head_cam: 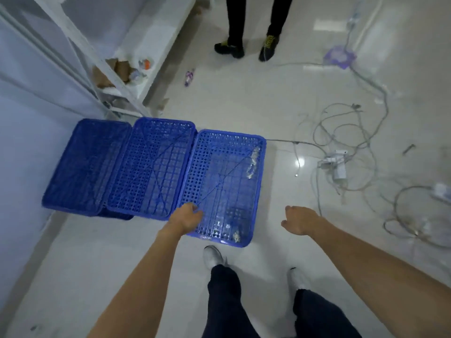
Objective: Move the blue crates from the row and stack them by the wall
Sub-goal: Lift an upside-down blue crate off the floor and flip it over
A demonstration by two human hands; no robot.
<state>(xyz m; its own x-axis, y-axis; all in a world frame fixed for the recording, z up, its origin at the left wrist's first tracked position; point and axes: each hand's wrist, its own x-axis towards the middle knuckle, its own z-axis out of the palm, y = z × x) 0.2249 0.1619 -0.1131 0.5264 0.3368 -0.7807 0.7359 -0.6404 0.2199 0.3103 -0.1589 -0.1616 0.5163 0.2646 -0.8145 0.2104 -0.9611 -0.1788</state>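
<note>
Both hands reach down empty toward the floor: the left hand point(187, 219), fingers loosely curled, hangs over the near left corner of the nearest crate point(223, 185), though whether it touches the rim cannot be told; the right hand point(301, 219) is loosely spread, off that crate's right side, above bare floor point(280, 93). Nothing is gripped yet. Below the arms, the person's own two feet stand just short of the crate.

Three blue crates lie flat in a row, edge to edge, running leftward from the left hand. The nearest holds scraps of clear plastic point(252, 162) along its right side and near end. Beyond the left hand sits the middle crate point(152, 167), and past it the far crate point(85, 164), tight by the wall point(22, 118), with what looks like another blue edge under its near corner.

To the right of the right hand, a tangle of cables point(341, 152) sprawls across the glossy floor, a likely trip hazard if the person steps that way with a load. Lifting the nearest crate one-sided could tip it and spill the plastic, or snag the neighbouring rim. Farther ahead, a second person point(253, 23) stands facing the row, close enough to be clipped by a swung crate.
</note>
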